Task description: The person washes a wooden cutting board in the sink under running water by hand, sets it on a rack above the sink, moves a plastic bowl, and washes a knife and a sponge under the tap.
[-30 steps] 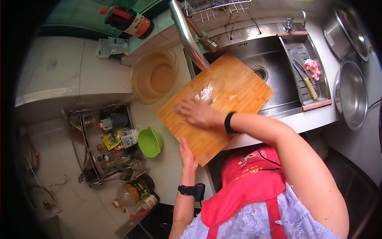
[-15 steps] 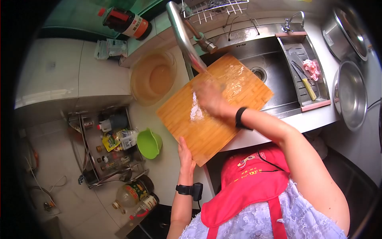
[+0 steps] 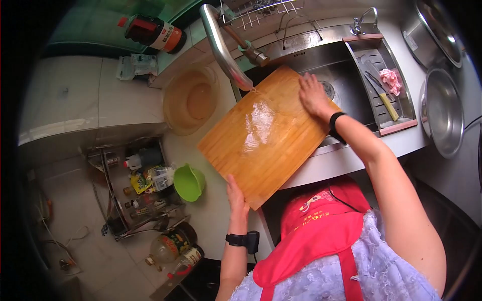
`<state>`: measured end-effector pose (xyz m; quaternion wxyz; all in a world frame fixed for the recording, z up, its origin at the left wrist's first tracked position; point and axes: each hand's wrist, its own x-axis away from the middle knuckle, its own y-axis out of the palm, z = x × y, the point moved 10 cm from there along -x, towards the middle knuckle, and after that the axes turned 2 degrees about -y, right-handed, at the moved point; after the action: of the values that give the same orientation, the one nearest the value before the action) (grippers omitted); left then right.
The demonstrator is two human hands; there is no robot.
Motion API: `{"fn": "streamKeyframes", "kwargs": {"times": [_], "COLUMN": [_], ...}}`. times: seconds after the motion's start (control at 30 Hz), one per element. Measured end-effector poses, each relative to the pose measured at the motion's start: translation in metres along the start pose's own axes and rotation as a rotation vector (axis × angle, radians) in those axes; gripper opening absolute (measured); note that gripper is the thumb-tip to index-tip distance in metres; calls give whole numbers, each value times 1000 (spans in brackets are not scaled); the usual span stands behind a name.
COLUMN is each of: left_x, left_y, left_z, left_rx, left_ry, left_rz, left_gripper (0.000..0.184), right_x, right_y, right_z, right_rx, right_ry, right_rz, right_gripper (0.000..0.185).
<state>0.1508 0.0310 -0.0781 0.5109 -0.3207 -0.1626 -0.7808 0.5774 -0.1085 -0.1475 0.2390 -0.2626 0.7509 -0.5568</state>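
Observation:
A wooden cutting board [image 3: 271, 140] lies slanted across the sink's left edge, its near corner over the counter. Water runs from the faucet [image 3: 226, 50] and pools in a shiny patch on the wood. At the board's lower left edge, my left hand [image 3: 237, 198] grips it, thumb on top and the other fingers hidden below. My right hand [image 3: 314, 96] rests on the board's far right part, fingers stretched out and palm down. Behind the board, the sink basin [image 3: 354, 100] is partly covered, with its drain showing beside my right fingertips.
A side tray [image 3: 351, 42] holds a knife [image 3: 384, 98] and a pink cloth-like lump [image 3: 390, 82]. To its right stands a metal bowl [image 3: 446, 113]. A beige basin [image 3: 168, 108] and a green container [image 3: 188, 183] sit left of the board. An open drawer [image 3: 118, 236] holds bottles.
My right hand has moved right across the board, from beneath the water stream to the far right part. My left hand keeps its grip, and the board stays nearly in place.

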Motion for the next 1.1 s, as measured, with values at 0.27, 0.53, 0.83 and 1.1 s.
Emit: {"fn": "streamKeyframes", "kwargs": {"times": [0.27, 0.53, 0.83, 1.1], "left_x": [13, 18, 4, -9], "left_y": [25, 22, 14, 15], "left_z": [23, 17, 20, 10], "left_rx": [59, 48, 1, 84], "left_ry": [-14, -17, 37, -46], "left_rz": [-110, -68, -33, -178], "left_gripper": [69, 69, 75, 71], "right_x": [125, 146, 99, 177], "right_y": [-82, -70, -32, -91], "right_z": [-244, -156, -49, -225], "right_rx": [-483, -363, -77, -500], "right_ry": [-640, -660, -16, -582], "right_rz": [-125, -210, -125, -217], "right_gripper": [52, 64, 60, 64]}}
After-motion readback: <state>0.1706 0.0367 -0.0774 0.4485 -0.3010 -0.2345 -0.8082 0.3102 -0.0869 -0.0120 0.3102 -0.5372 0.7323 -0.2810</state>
